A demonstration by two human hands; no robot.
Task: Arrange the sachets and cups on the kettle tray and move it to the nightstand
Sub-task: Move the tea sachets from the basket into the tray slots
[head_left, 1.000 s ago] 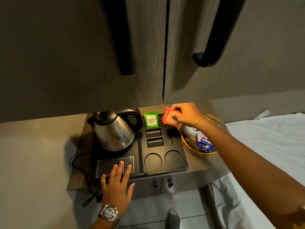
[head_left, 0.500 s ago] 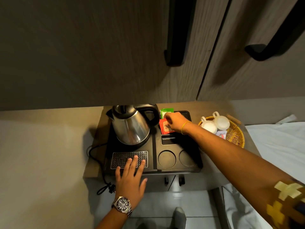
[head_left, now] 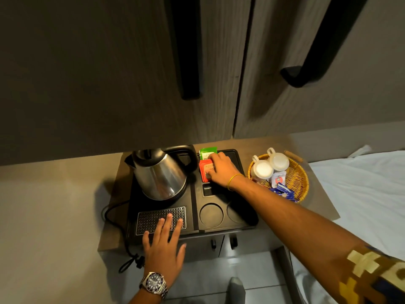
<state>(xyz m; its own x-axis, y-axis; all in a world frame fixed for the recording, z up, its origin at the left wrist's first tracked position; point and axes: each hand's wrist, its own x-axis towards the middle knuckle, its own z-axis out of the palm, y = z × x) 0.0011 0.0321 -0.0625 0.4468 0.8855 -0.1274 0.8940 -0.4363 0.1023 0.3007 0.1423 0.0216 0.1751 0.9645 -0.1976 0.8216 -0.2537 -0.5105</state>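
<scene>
1. Your right hand (head_left: 221, 170) is over the black plastic kettle tray's (head_left: 219, 227) far slots, fingers closed on the red paper sachets (head_left: 205, 171).
2. Those sachets stand on edge, long axis running near to far, just near the upright green sachet (head_left: 207, 152).
3. Your left hand (head_left: 163, 246) lies flat, fingers spread, on the perforated metal grille (head_left: 151, 216).
4. Two white ceramic cups (head_left: 262, 170) sit upside down in the round wicker basket (head_left: 300, 178), right of the tray.

Dim warm lighting from above, glare on the kettle (head_left: 160, 174) left of the grip, wide-angle bending at edges.
</scene>
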